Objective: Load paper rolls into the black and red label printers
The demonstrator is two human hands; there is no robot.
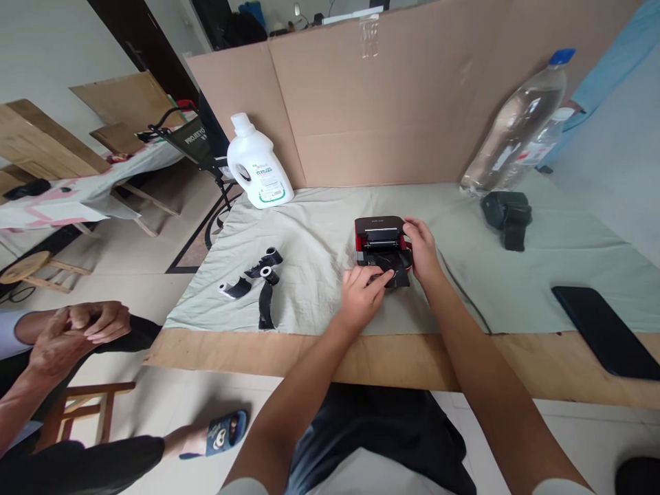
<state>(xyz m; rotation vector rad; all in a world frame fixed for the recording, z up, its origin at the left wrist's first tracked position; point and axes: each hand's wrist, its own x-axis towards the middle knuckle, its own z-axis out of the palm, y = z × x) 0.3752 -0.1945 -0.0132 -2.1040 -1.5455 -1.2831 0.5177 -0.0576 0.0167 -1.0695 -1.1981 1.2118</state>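
1 black-and-red device (380,224) sits mid-width on the desk (232,350). Right hand (423,251) holds its right side; left hand (361,294) touches the black near-end piece (402,279), can't tell if pinching. Probably light, stiff shell; grip side walls.

Pale wall (41,51), dark door (147,48), tiled floor (170,385)

The machine (380,225) sits at my fingers (381,280); rolls (271,258) lie to their left, a phone (608,332) to their right, cardboard (381,117) beyond.
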